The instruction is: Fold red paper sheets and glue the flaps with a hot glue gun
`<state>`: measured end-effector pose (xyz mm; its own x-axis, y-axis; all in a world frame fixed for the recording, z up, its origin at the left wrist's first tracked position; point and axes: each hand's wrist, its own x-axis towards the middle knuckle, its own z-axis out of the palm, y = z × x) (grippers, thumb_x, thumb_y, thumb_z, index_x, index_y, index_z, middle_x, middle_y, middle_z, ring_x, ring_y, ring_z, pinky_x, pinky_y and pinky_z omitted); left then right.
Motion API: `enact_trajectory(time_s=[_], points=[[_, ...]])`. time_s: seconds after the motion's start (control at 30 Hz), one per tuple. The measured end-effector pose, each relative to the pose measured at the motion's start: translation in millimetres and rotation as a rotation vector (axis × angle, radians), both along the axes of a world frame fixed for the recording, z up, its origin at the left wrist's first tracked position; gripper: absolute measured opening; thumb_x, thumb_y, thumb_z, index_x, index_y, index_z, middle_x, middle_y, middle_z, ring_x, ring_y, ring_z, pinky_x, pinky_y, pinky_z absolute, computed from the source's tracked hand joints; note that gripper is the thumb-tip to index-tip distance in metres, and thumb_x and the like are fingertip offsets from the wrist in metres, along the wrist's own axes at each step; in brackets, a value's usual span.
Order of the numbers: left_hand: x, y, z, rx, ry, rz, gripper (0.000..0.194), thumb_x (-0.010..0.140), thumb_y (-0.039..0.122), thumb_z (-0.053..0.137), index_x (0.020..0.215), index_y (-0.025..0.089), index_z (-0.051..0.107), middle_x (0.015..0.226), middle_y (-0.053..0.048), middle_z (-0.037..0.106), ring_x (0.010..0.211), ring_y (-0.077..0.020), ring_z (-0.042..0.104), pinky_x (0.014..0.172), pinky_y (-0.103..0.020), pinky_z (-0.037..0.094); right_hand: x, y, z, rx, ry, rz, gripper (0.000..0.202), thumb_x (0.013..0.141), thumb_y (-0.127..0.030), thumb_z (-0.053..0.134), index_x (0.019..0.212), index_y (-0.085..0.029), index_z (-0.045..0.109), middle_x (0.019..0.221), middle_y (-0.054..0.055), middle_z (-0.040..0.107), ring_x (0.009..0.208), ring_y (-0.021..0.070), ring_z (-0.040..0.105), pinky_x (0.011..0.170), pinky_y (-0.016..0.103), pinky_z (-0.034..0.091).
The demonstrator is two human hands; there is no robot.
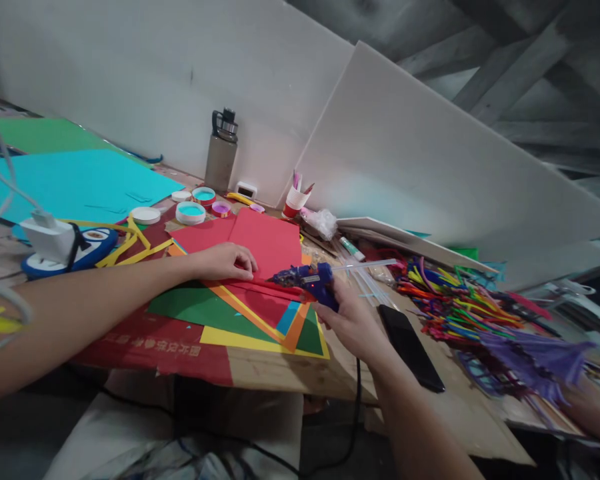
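My right hand [351,315] grips a blue hot glue gun [313,281] by its handle. Its nozzle points left, just above the front edge of a red sheet of paper [270,240], and a clear glue stick [365,265] juts from its back. My left hand [227,261] lies on the red paper with curled fingers, thumb and forefinger together close to that front edge and a little left of the nozzle. Under the red sheet are stacked orange, blue, yellow and green papers [190,305], fanned out toward me.
A black phone [411,348] lies right of my right hand, beside colourful pipe cleaners [460,300]. Another person's hand [590,403] is at far right with a purple folded piece [535,360]. Paint pots [191,213], a bottle [221,152] and a pen cup [295,200] stand behind. The gun's cord [356,413] hangs down.
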<state>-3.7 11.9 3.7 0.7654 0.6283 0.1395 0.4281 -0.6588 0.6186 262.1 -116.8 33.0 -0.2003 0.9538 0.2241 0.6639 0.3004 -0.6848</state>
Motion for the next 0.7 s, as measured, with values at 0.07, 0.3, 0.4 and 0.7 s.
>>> enact_trajectory(time_s=[0.07,0.3,0.4,0.7], points=[[0,0,-0.6,-0.004,-0.006,0.006,0.021,0.078,0.036,0.061,0.074,0.018,0.07,0.105,-0.004,0.07,0.095,-0.0159,0.063,0.086,-0.024,0.044,-4,0,0.4,0.003,-0.073,0.012,0.044,0.081,-0.019,0.052,0.125,-0.021,0.05,0.111,0.007,0.063,0.099,0.0218,0.058,0.083,0.036,0.046],[1,2,-3.9,0.002,-0.022,-0.008,0.02,0.077,0.035,0.062,0.073,0.018,0.069,0.103,-0.004,0.07,0.093,-0.0157,0.063,0.084,-0.025,0.045,-11,0,-1.1,-0.084,-0.237,-0.058,0.032,0.084,-0.026,0.05,0.116,-0.019,0.052,0.114,0.012,0.063,0.101,0.0258,0.058,0.086,0.04,0.043],[1,2,-4.2,0.007,-0.02,-0.008,0.019,0.077,0.035,0.061,0.072,0.018,0.069,0.104,-0.004,0.07,0.093,-0.0156,0.063,0.085,-0.025,0.045,-3,-3,-1.3,-0.052,-0.266,-0.067,0.035,0.084,-0.026,0.05,0.12,-0.021,0.051,0.116,0.011,0.062,0.104,0.0259,0.058,0.085,0.038,0.044],[0,2,-2.5,0.018,0.005,-0.012,0.019,0.078,0.034,0.06,0.075,0.018,0.07,0.106,-0.004,0.069,0.093,-0.0148,0.063,0.086,-0.024,0.044,29,-15,10.5,-0.09,-0.566,-0.227,0.026,0.086,-0.031,0.047,0.108,-0.018,0.054,0.096,0.012,0.065,0.092,0.0284,0.061,0.075,0.038,0.045]])
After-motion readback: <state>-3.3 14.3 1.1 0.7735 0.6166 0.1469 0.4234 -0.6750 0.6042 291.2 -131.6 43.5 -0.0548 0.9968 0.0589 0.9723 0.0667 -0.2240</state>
